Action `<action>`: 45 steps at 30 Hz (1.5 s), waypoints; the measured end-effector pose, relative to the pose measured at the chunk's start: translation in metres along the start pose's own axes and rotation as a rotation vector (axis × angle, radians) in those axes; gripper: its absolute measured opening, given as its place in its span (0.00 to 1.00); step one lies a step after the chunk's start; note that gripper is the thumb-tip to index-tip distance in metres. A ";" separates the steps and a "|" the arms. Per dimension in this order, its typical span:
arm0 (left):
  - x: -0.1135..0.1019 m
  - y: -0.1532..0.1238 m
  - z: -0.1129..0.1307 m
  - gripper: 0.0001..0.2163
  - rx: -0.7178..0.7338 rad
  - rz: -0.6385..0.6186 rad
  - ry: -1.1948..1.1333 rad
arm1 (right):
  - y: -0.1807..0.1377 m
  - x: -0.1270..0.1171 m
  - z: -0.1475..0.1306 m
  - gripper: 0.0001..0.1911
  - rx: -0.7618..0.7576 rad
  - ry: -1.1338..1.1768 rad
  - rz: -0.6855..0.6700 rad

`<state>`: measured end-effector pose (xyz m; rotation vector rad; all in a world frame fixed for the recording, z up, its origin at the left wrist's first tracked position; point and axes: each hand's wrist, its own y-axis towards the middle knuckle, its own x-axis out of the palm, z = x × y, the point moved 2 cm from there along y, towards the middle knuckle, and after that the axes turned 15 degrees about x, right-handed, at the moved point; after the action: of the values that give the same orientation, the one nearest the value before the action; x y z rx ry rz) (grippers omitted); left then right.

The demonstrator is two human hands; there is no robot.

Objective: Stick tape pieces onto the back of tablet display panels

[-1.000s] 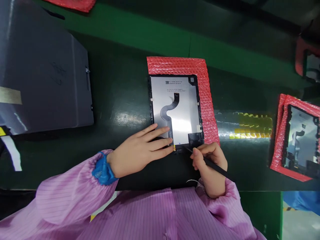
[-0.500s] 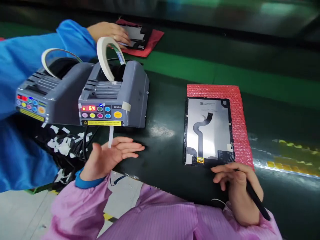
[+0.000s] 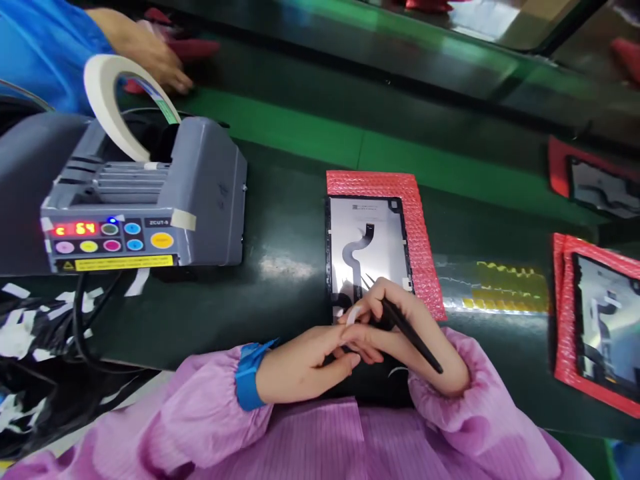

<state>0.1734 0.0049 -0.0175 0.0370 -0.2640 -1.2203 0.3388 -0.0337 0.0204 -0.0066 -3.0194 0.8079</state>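
Note:
Both my hands meet in front of the display panel (image 3: 385,230), a silver-backed panel with a dark frame and a curved flex cable (image 3: 353,257). My left hand (image 3: 310,363) reaches in from the left, thumb apart from its stretched fingers, whose tips are partly hidden by the other hand. My right hand (image 3: 400,323) is closed around black tweezers (image 3: 413,337), tips pointing up over the panel. A short white tape strip (image 3: 353,315) shows at the fingertips where the hands touch; which hand grips it is unclear. Red bubble wrap (image 3: 423,257) lies under the panel.
A grey tape dispenser (image 3: 210,193) with a white tape roll (image 3: 103,103) stands left, a tape end (image 3: 137,283) hanging from it. Yellow tape pieces (image 3: 505,303) lie right, beside another panel (image 3: 610,313) on red wrap. A co-worker's hand (image 3: 145,50) is at upper left.
My left hand has moved right, away from the dispenser, to meet my right hand before the panel. A white strip now shows between them. The view has shifted right.

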 end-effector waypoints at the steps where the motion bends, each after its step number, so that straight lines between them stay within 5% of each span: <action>1: 0.000 0.003 -0.004 0.14 -0.019 -0.012 -0.144 | 0.006 -0.003 -0.003 0.26 0.009 0.017 0.002; 4: -0.003 0.004 -0.012 0.20 -0.057 -0.087 -0.493 | 0.026 -0.019 -0.009 0.28 -0.018 -0.003 0.056; 6: -0.008 0.004 -0.009 0.23 -0.031 -0.145 -0.391 | 0.043 -0.031 -0.009 0.29 -0.044 -0.056 0.105; 12: -0.039 0.017 0.011 0.20 0.137 -0.136 0.879 | 0.083 -0.046 0.006 0.28 -0.090 -0.279 0.091; 16: -0.054 0.022 0.002 0.22 0.171 -0.098 1.347 | 0.088 -0.045 0.005 0.26 -0.097 -0.328 0.126; 23: -0.060 0.022 -0.012 0.22 0.212 -0.092 1.507 | 0.094 -0.042 0.008 0.27 -0.113 -0.339 0.204; 30: -0.051 0.019 -0.011 0.16 0.336 -0.121 1.552 | 0.117 -0.043 -0.004 0.25 -0.342 -0.321 0.661; 34: -0.043 0.026 -0.013 0.24 0.495 -0.385 1.408 | 0.090 -0.059 -0.014 0.20 -0.423 -0.280 0.803; 38: -0.063 0.053 -0.024 0.26 0.382 -0.379 1.419 | 0.036 -0.093 0.008 0.15 -0.339 -0.367 0.815; 45: -0.136 0.163 -0.031 0.25 0.270 0.219 1.273 | -0.100 -0.187 0.101 0.13 -0.096 -0.723 1.349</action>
<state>0.2872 0.1846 -0.0444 0.9559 0.6692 -0.7437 0.5239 -0.1717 -0.0196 -2.3603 -3.2990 0.6965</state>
